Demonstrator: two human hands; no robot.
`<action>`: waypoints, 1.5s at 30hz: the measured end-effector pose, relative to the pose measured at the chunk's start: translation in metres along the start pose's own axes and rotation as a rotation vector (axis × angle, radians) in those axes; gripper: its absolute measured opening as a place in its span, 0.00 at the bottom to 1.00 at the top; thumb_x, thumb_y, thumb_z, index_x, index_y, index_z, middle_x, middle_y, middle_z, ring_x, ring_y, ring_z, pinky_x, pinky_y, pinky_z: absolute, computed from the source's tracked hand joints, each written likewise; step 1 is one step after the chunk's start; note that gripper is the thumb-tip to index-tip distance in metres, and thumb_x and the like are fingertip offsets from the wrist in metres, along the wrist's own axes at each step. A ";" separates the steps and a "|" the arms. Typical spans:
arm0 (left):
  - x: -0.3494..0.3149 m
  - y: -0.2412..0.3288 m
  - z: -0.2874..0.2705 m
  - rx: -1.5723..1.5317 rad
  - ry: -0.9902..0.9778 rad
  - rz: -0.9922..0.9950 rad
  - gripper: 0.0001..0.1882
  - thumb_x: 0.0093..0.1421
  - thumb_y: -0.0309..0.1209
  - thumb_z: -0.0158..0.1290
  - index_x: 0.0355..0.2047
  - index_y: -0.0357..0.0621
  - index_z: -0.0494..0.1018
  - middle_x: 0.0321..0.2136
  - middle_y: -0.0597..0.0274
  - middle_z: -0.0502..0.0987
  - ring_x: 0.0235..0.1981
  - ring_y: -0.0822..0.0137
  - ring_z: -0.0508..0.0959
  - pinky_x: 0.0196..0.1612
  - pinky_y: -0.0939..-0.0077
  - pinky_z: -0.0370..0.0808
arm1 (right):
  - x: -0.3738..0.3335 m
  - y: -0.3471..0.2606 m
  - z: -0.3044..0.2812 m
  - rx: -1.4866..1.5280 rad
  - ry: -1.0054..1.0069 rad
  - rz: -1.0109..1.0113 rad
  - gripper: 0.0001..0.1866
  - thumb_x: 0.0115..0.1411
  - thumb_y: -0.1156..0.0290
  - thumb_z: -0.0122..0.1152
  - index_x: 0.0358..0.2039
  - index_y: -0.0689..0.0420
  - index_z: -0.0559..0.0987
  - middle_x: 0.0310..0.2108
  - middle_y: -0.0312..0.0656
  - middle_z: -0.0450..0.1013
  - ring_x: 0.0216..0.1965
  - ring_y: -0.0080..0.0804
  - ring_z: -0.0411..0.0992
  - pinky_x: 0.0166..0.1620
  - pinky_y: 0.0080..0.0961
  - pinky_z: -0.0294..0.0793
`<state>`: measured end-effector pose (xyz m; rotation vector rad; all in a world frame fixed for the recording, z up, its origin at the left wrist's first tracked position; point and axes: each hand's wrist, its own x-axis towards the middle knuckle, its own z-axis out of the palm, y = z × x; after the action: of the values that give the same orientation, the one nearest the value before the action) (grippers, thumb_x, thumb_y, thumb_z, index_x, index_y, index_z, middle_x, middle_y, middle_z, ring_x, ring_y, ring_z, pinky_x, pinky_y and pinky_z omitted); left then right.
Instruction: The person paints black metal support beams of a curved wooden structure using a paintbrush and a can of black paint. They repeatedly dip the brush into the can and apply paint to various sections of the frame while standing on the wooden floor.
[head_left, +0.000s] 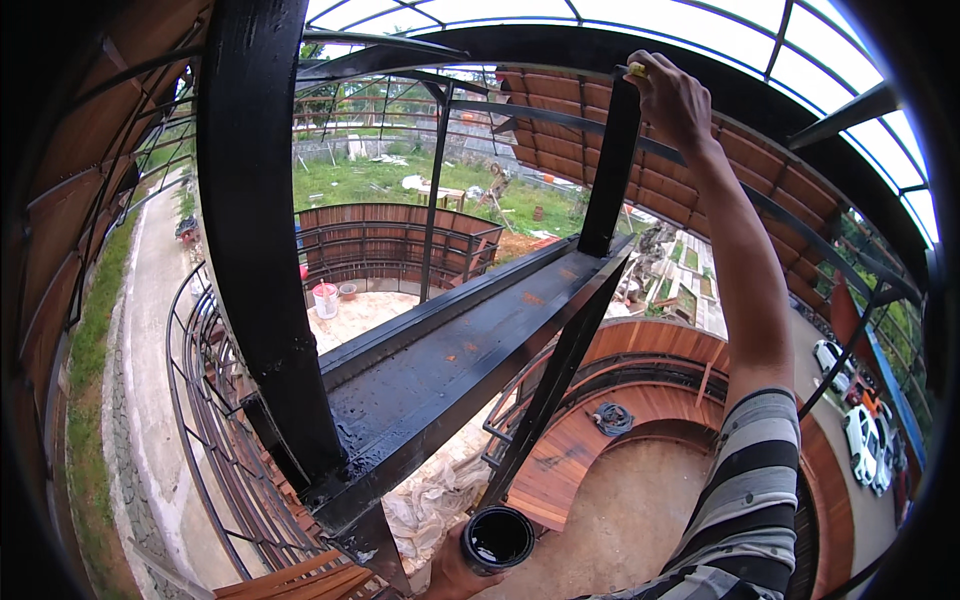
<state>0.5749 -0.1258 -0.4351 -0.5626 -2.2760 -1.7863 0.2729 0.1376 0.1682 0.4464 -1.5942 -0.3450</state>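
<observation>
- The thick black column (pixel 250 220) rises at 10 o'clock from the middle of my view; it looks rigid and blocks any straight reach that way.
- The broad steel beam (pixel 440 345) slants across the centre, rust showing through its dark coat; it stands between me and the ground beyond. Its wet-looking shine near the column's foot may be slippery.
- The slim black post (pixel 608 180) stands toward 1 o'clock, stiff and surely too heavy to shift.
- Curved wooden seating (pixel 575 450) sweeps below at 5 o'clock, with a coiled cable (pixel 612 420) on it.
- Crumpled plastic sheeting (pixel 425 510) lies below, near 7 o'clock.
- My black cup (pixel 498 538) is at 6 o'clock, dark liquid inside. My left hand (pixel 455 572) clasps its side, some fingers hidden. It should be light but spill if tipped; best held low and level, off the rim.
- A small yellow thing (pixel 637 69), mostly covered, is pinched in my right hand (pixel 675 100) by the post's top, between 1 and 2 o'clock; probably light, best gripped at its dry end.
</observation>
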 end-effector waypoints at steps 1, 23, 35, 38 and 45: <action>0.000 -0.001 0.001 -0.019 0.001 -0.002 0.63 0.39 0.43 0.83 0.68 0.34 0.56 0.58 0.45 0.74 0.60 0.54 0.78 0.64 0.59 0.74 | 0.000 0.005 0.002 -0.024 0.041 -0.062 0.08 0.67 0.65 0.64 0.47 0.47 0.80 0.39 0.34 0.81 0.37 0.41 0.84 0.35 0.39 0.84; -0.018 0.013 -0.020 0.011 0.018 -0.071 0.62 0.40 0.43 0.83 0.67 0.34 0.55 0.59 0.45 0.75 0.62 0.55 0.78 0.65 0.59 0.74 | 0.008 -0.013 0.023 -0.049 0.338 0.240 0.06 0.68 0.64 0.62 0.45 0.43 0.81 0.36 0.34 0.81 0.37 0.44 0.84 0.36 0.42 0.84; -0.024 0.008 -0.024 -0.033 0.023 -0.137 0.60 0.39 0.42 0.84 0.66 0.37 0.59 0.57 0.47 0.77 0.61 0.57 0.78 0.64 0.60 0.75 | -0.079 -0.041 0.040 0.286 0.533 0.669 0.11 0.66 0.67 0.65 0.49 0.47 0.82 0.43 0.40 0.83 0.37 0.42 0.85 0.36 0.37 0.83; -0.028 0.005 -0.031 -0.022 0.035 -0.125 0.60 0.38 0.41 0.84 0.66 0.37 0.59 0.57 0.47 0.77 0.61 0.57 0.79 0.64 0.59 0.75 | -0.064 -0.017 0.035 0.744 0.923 1.509 0.14 0.68 0.67 0.64 0.49 0.62 0.80 0.45 0.50 0.83 0.36 0.40 0.85 0.38 0.37 0.84; -0.034 0.007 -0.037 0.015 0.074 -0.111 0.62 0.39 0.41 0.83 0.67 0.35 0.57 0.58 0.46 0.75 0.61 0.55 0.78 0.65 0.59 0.75 | -0.028 -0.019 0.022 1.250 1.064 1.915 0.20 0.67 0.68 0.60 0.50 0.74 0.75 0.40 0.53 0.82 0.36 0.39 0.85 0.36 0.29 0.87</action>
<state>0.6056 -0.1661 -0.4327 -0.3686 -2.3098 -1.8062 0.2534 0.1335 0.1327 -0.1821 -0.3943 2.0424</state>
